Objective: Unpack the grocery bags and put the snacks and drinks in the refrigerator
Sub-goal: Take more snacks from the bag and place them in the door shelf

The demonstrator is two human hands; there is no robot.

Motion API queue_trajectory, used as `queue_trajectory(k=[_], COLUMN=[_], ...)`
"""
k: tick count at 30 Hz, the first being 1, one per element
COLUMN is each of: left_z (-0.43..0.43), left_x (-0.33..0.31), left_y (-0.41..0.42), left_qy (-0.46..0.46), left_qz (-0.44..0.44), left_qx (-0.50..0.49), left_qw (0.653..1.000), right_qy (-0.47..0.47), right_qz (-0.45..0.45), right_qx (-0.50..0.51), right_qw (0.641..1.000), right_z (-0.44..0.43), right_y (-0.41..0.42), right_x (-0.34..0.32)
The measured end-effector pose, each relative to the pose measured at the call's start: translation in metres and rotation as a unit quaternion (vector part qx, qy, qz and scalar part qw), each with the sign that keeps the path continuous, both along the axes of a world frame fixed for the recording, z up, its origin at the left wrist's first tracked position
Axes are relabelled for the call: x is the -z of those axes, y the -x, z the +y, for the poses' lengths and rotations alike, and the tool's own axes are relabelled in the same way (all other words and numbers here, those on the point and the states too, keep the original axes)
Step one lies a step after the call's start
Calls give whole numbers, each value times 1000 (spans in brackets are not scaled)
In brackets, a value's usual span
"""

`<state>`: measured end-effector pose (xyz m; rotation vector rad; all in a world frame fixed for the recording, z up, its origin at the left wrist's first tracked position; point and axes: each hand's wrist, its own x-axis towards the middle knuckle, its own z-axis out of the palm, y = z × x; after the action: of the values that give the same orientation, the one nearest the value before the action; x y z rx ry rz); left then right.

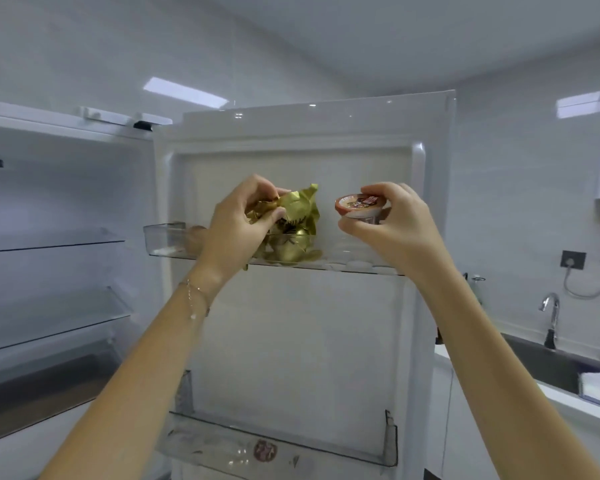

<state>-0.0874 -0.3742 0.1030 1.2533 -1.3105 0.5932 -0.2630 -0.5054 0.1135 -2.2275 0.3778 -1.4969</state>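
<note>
Judging by its crumpled, shiny skin, the gold foil packet is taken to be light, soft and somewhat slippery. It is best held by its gathered top, where it is pinched now between the thumb and fingers of the left hand. Its lower part already sits inside the upper door shelf, near the middle of that shelf's front rim. Squeezing is to be avoided, since lumpy contents seem to be pressed against the foil and what they are cannot be told.

The small cup with a red-printed lid looks stiff-walled and light, though its sealed lid is probably easily dented. It is gripped by the right hand, fingers over the rim and thumb beneath the wall. It is held tilted, lid turned toward the packet, above the right half of the same shelf and not yet set down. A hold round the wall, rather than on the lid, is judged safer.

One packet and one cup are counted, one per hand. A brownish item, too blurred to name, lies at the shelf's left end. Two door shelves are seen; in the lower door shelf one round red-labelled item is made out.
</note>
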Motion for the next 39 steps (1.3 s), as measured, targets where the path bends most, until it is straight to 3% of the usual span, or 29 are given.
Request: queue_trajectory(k=[8,15,25,29,39], left_z=[4,1,-7,-19,-33], left_x=[-3,4,-8,-7,-6], left_y=[-29,-33,-20,-16,-20], left_qy=[-30,-43,-74,-81,-20], left_qz=[-9,-71,-63,-69,-49], left_qx=[-2,-13,12,28,-103], left_qw=[1000,996,995,994,993], right_qy=[-39,-50,-112,-113,-130], right_qz=[56,100,268,272,233], right_qx=[41,76,24,51,35], right_qw=[997,991,957,954,963], right_z=[-2,-7,-23,-29,-26], right_y=[-5,-6,4,5,-2], right_x=[-3,-4,-33,-37,-34])
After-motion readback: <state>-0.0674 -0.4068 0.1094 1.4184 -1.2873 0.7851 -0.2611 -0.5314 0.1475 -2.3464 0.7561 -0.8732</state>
